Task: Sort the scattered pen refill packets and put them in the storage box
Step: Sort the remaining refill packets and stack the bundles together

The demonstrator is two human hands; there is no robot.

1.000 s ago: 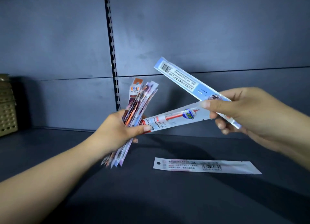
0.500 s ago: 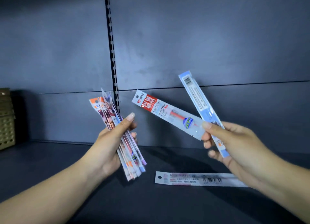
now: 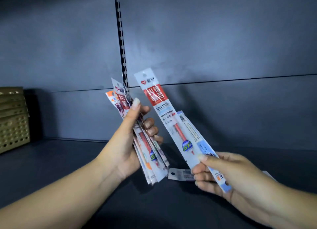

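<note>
A dark grey metal shelf (image 3: 68, 168) is carrying a tan perforated plastic storage box (image 3: 12, 120) at far left and one flat white refill packet (image 3: 180, 174). The left hand (image 3: 127, 143) is gripping a fanned bundle of refill packets (image 3: 147, 148); the right hand (image 3: 223, 174) is pinching a red-labelled packet (image 3: 164, 115) and a blue packet (image 3: 197, 139).

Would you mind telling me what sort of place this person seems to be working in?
Probably a shop or stockroom shelving bay. A slotted upright rail runs up the dark metal back panel, a bare dark shelf lies below, and both hands hold retail pen refill packets with hang holes and barcodes.
</note>
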